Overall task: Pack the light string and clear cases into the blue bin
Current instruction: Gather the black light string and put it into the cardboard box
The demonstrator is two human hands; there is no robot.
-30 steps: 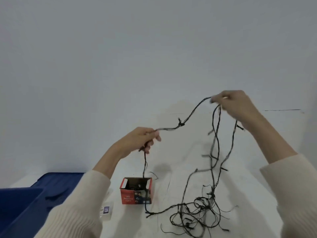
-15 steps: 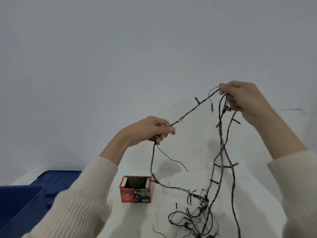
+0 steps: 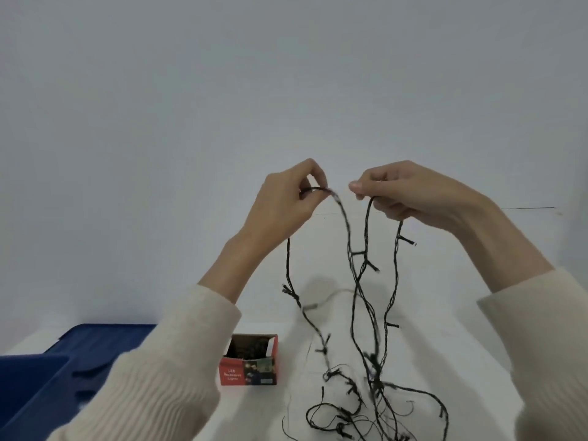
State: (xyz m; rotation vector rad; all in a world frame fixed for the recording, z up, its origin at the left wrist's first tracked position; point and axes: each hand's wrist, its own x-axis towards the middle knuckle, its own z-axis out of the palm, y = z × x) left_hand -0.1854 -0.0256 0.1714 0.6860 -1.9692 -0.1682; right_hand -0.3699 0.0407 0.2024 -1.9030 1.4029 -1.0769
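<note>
As fingers (image 3: 313,179) pinch — light string (image 3: 375,370) dangles.

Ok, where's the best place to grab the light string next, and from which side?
I'd grip the light string at the dark bundle just above the loose pile, coming from the right. The strands hanging from the left hand and right hand gather there into one clump; below they splay into loops, and the red box stands to the left.

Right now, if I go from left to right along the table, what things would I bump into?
blue bin → red box → tangled heap of the light string
</note>
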